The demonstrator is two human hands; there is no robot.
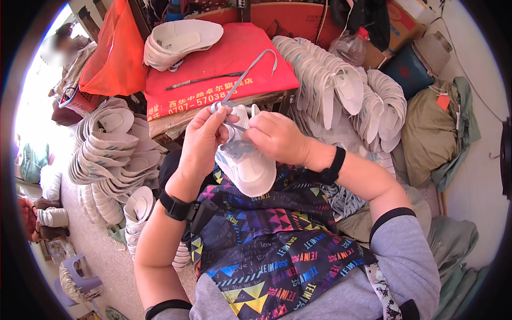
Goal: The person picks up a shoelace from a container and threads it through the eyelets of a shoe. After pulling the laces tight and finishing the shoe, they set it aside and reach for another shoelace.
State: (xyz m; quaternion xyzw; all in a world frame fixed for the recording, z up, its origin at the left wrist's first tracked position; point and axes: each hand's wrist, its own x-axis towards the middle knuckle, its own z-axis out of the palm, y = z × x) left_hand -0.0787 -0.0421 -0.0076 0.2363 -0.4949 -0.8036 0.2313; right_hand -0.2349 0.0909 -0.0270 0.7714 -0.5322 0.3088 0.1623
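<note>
A white shoe upper [250, 175] with a grey patch rests toe-down against my patterned apron [277, 234], just before the table's front edge. A flat grey shoelace [246, 73] runs from it, and its loose end curls over the red tabletop. My left hand [204, 130] is closed at the upper's left side, pinching the shoelace between thumb and fingertips. On the other side, my right hand [277, 136] is closed around a stretch of the same lace close to the eyelets. Its fingers partly cover the upper's opening.
The red-covered table [213, 48] holds stacked white uppers [181, 40] and a thin dark tool [202, 80]. More stacked uppers [106, 144] stand left, and others [325, 80] right. An orange bag [114, 53] hangs left; grey laces [344, 201] lie beside my right forearm.
</note>
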